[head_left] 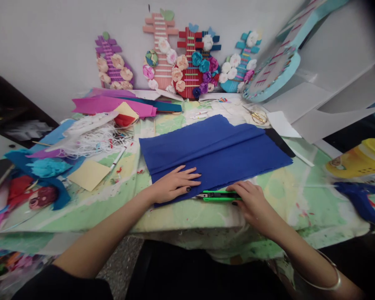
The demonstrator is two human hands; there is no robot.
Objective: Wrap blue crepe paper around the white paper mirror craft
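A folded dark blue sheet (203, 146), crepe paper or cloth by its look, lies across the table before me. My left hand (175, 184) rests flat on its lower left part, fingers spread. At the sheet's near edge is a green utility knife (218, 196), its blade end pointing left toward my left hand. My right hand (248, 204) holds the knife's right end between thumb and fingers. The blade's tip lies close to the sheet's edge; whether it touches the sheet I cannot tell.
Decorated paper guitars (190, 62) lean on the back wall. Gold-handled scissors (258, 116) lie behind the sheet. To the left are white strings (93, 137), a yellow square (89, 174) and a marker (118, 159). A blue glue gun (359, 198) and yellow container (359, 160) stand right.
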